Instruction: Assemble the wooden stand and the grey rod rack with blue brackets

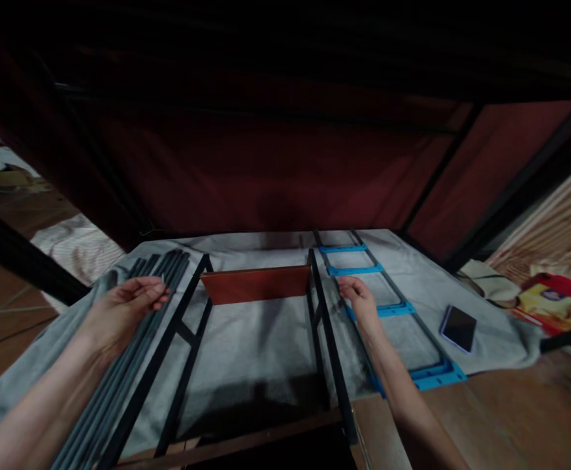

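My left hand (141, 294) is closed in a pinch above a bundle of long grey tubes (112, 385). A tiny pale sliver shows at its fingertips, too small to name. My right hand (358, 295) has its fingers curled together beside a ladder-like frame with blue crosspieces (398, 309); whether anything is in them cannot be seen. Between my hands stands a dark metal frame (332, 339), with a reddish-brown board (256, 285) spanning its far end. Another board edge (236, 446) crosses the frame close to me.
A grey cloth (246, 346) covers the tiled floor (505, 418) under these parts. On its right lies a phone (458, 328), with a red and yellow package (560, 300) farther right. Dark red panels (266, 170) in a black frame enclose the back, and a dark bar (25, 254) slants at left.
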### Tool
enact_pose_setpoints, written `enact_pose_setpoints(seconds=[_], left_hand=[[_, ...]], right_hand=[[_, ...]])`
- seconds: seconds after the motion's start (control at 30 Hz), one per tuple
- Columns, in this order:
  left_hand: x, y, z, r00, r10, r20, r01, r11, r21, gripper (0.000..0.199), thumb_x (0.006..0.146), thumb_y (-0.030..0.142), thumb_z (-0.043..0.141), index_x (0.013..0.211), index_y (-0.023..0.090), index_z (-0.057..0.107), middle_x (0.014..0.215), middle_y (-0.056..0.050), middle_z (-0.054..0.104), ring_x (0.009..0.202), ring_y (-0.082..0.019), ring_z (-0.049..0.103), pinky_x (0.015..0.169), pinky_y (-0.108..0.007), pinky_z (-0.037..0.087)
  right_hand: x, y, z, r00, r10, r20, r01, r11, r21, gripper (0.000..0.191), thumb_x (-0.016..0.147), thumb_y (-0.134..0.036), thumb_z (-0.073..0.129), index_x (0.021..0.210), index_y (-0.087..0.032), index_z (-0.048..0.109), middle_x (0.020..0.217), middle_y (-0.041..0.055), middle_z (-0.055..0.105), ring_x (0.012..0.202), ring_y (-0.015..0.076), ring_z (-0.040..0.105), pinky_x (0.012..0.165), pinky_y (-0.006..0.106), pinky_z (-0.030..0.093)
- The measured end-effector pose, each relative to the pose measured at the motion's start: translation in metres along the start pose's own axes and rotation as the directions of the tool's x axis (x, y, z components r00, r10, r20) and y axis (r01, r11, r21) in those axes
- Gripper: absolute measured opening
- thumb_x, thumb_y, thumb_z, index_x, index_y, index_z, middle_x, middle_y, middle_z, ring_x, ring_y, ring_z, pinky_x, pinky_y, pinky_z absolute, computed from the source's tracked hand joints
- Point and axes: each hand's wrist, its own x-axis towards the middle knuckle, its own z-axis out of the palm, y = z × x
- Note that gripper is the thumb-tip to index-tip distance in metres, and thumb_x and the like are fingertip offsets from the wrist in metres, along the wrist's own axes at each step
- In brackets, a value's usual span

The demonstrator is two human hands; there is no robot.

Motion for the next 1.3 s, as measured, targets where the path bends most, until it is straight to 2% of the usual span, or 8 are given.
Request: enact_pose_setpoints(seconds=[0.17, 0.37, 0.5, 0.6, 0.7, 0.83, 1.03, 1.3], left_hand=[[-0.028, 0.057, 0.136, 0.935, 0.008, 0.355, 0.021, 0.997, -0.079, 0.037, 0.062, 0.036, 0.083, 0.086, 0.016, 0.064, 0.073, -0.002, 0.068, 0.065, -0.013, 0.063, 0.059, -0.024, 0.052], [-0.058, 0.033, 0.25, 0.808, 0.105, 0.579, -0.063, 0.994, -0.093, 0.028, 0.068, 0.037, 0.073, 0.076, 0.018, 0.054, 0.07, 0.001, 0.062, 0.061, -0.011, 0.059, 0.06, -0.024, 0.051], [-0.053, 0.017, 0.27, 0.775, 0.173, 0.608, -0.164, 0.984, -0.071, 0.022, 0.074, 0.034, 0.069, 0.081, 0.019, 0.055, 0.079, -0.001, 0.065, 0.068, -0.013, 0.063, 0.064, -0.026, 0.052], [-0.027, 0.009, 0.272, 0.772, 0.307, 0.556, -0.442, 0.888, 0.123, 0.014, 0.083, 0.03, 0.06, 0.093, 0.02, 0.062, 0.091, -0.004, 0.068, 0.084, -0.018, 0.066, 0.078, -0.032, 0.053], [0.01, -0.003, 0.276, 0.735, 0.436, 0.52, -0.648, 0.678, 0.347, 0.024, 0.085, 0.021, 0.055, 0.108, 0.019, 0.063, 0.108, -0.009, 0.068, 0.105, -0.024, 0.063, 0.096, -0.039, 0.048], [0.053, -0.022, 0.292, 0.691, 0.354, 0.631, -0.708, 0.511, 0.488, 0.05, 0.083, 0.014, 0.056, 0.133, 0.012, 0.054, 0.128, -0.017, 0.062, 0.119, -0.029, 0.059, 0.104, -0.044, 0.044], [0.081, -0.034, 0.318, 0.567, 0.222, 0.793, -0.743, 0.553, 0.376, 0.063, 0.084, 0.008, 0.052, 0.145, 0.021, 0.048, 0.129, -0.009, 0.066, 0.114, -0.022, 0.064, 0.102, -0.034, 0.047], [0.085, -0.033, 0.321, 0.634, 0.206, 0.745, -0.678, 0.611, 0.408, 0.051, 0.085, 0.016, 0.056, 0.134, 0.025, 0.061, 0.112, -0.005, 0.074, 0.101, -0.022, 0.069, 0.09, -0.03, 0.051]], right_hand=[[-0.045, -0.055, 0.038, 0.961, -0.064, 0.27, 0.037, 0.994, 0.103, 0.033, 0.083, -0.049, 0.065, 0.102, -0.023, 0.073, 0.101, 0.0061, 0.073, 0.087, 0.0183, 0.065, 0.073, 0.03, 0.054], [-0.071, -0.054, 0.06, 0.962, 0.031, 0.273, -0.103, 0.962, 0.253, 0.033, 0.085, -0.051, 0.066, 0.099, -0.023, 0.075, 0.098, 0.004, 0.071, 0.082, 0.0166, 0.065, 0.072, 0.029, 0.056], [-0.055, -0.033, 0.045, 0.982, 0.086, 0.17, -0.145, 0.916, 0.373, 0.031, 0.082, -0.05, 0.069, 0.093, -0.022, 0.074, 0.093, 0.0039, 0.071, 0.082, 0.0175, 0.067, 0.074, 0.031, 0.058], [-0.025, -0.011, 0.03, 0.991, 0.104, 0.086, -0.13, 0.903, 0.409, 0.036, 0.079, -0.053, 0.069, 0.092, -0.02, 0.072, 0.087, 0.0042, 0.071, 0.068, 0.0153, 0.065, 0.059, 0.028, 0.057], [0.013, 0.017, 0.023, 0.99, 0.142, 0.014, -0.14, 0.948, 0.287, 0.035, 0.073, -0.05, 0.072, 0.088, -0.018, 0.072, 0.08, 0.0038, 0.069, 0.056, 0.0119, 0.058, 0.051, 0.026, 0.054], [0.052, 0.046, 0.029, 0.994, 0.102, 0.045, -0.1, 0.994, -0.045, 0.023, 0.083, -0.035, 0.061, 0.092, -0.019, 0.075, 0.089, 0.0047, 0.072, 0.06, 0.0126, 0.06, 0.058, 0.028, 0.057], [0.075, 0.05, 0.043, 0.972, -0.058, 0.226, 0.172, 0.833, -0.526, 0.032, 0.092, -0.012, 0.048, 0.099, -0.021, 0.077, 0.097, 0.0067, 0.073, 0.075, 0.0157, 0.067, 0.075, 0.025, 0.052], [0.083, 0.049, 0.044, 0.921, -0.189, 0.341, 0.353, 0.775, -0.524, 0.033, 0.094, -0.011, 0.047, 0.097, -0.024, 0.077, 0.088, 0.0052, 0.068, 0.084, 0.0182, 0.063, 0.081, 0.026, 0.047]])
